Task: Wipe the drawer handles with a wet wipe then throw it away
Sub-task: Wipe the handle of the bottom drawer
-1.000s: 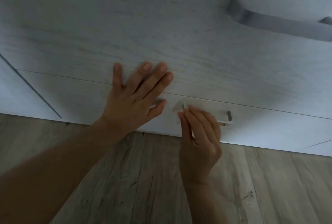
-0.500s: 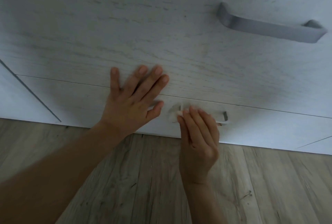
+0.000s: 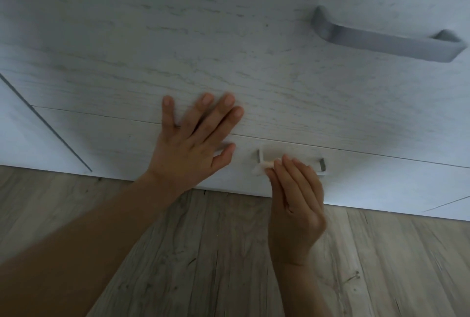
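Bracing with flat, spread left hand (image 3: 193, 148) on pale woodgrain drawer front (image 3: 254, 75), drag white wet wipe (image 3: 262, 168) pinched by right hand (image 3: 295, 197) along the whole slim grey handle (image 3: 322, 164).

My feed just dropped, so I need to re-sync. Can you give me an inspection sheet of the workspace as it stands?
Surface: pale wood-grain drawer fronts, thin seams between them.
Job's things: wet wipe at the left end of the lower handle; upper handle free of both hands.
Clutter: nothing seen.
Hands: left hand lies flat on the drawer fronts, across a seam; right hand pinches the wet wipe.
Cables: nothing seen.
Surroundings: wood-look floor below the drawers.
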